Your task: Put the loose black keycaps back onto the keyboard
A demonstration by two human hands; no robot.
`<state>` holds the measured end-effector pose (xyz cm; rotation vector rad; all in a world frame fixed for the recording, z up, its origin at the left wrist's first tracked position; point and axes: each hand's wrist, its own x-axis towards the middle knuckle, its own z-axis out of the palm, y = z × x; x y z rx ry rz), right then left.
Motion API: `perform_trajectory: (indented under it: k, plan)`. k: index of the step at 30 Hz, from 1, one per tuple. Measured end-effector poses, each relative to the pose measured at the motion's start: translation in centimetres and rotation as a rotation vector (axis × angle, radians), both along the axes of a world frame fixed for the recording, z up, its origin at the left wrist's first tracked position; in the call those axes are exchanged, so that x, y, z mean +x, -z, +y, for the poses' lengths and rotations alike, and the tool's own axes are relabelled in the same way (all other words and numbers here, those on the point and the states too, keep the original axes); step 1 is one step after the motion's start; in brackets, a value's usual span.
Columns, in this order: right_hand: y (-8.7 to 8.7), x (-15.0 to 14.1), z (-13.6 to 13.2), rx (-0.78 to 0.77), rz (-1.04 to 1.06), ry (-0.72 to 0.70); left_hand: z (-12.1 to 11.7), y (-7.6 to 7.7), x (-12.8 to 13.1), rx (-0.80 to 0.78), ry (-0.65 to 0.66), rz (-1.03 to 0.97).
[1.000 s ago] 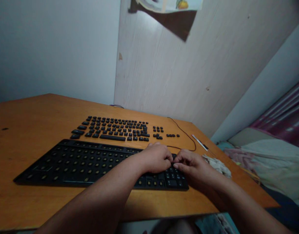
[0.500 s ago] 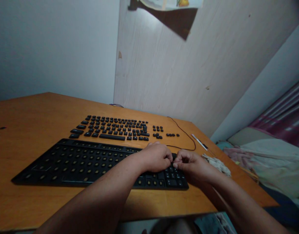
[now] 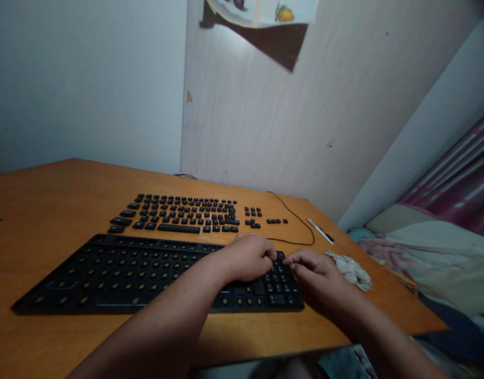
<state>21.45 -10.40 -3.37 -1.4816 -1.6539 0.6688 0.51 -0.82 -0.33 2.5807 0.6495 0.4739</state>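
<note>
A black keyboard (image 3: 123, 273) lies along the table's front, most of its key sockets bare. Keycaps sit fitted on its number pad (image 3: 279, 287) at the right end. My left hand (image 3: 247, 258) rests over the pad's upper left, fingers curled and closed at the keys; whatever they may hold is hidden. Just right of it, my right hand (image 3: 318, 276) has its index finger stretched to the pad's upper right edge, the thumb apart from it. Behind the keyboard, loose black keycaps (image 3: 184, 215) lie in rows, with a long space bar (image 3: 178, 228) in front.
A thin dark cable (image 3: 300, 213) curves over the table's back right. Near it lie a white stick-like thing with a dark end (image 3: 319, 230) and a crumpled whitish cloth (image 3: 350, 271). A wall (image 3: 242, 116) rises behind the wooden table (image 3: 40, 210).
My right hand's fingers have moved apart from their pinch and slightly away from my left hand. The left hand stays over the number pad. The camera view has tilted slightly up.
</note>
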Motion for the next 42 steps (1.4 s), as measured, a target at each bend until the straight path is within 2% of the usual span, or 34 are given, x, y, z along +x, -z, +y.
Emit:
perform_trajectory:
  k: [3,7,14,22,32,39,42]
  plan:
    - [-0.8,-0.3,-0.8,0.111,-0.255,-0.029,0.3,-0.1,-0.1,-0.013,-0.052,-0.024]
    - [-1.9,-0.7,-1.6,0.098,-0.503,-0.084,0.9,-0.1,-0.4,0.026,-0.139,-0.043]
    - [-2.4,-1.1,-1.9,0.093,-0.625,-0.058,1.7,0.2,-0.8,0.034,-0.227,-0.001]
    - [-2.7,-1.4,-1.8,0.085,-0.629,-0.074,1.6,-0.2,-1.1,-0.059,-0.206,0.126]
    - [-2.7,-1.3,-1.7,0.067,-0.660,-0.056,1.7,0.1,-1.2,-0.101,-0.201,0.119]
    - [-2.6,-1.3,-1.5,0.105,-0.569,-0.075,1.7,0.2,-1.4,-0.101,-0.212,0.117]
    - [-2.5,-0.9,-0.9,0.099,-0.423,-0.042,1.6,0.2,-1.4,-0.108,-0.238,0.113]
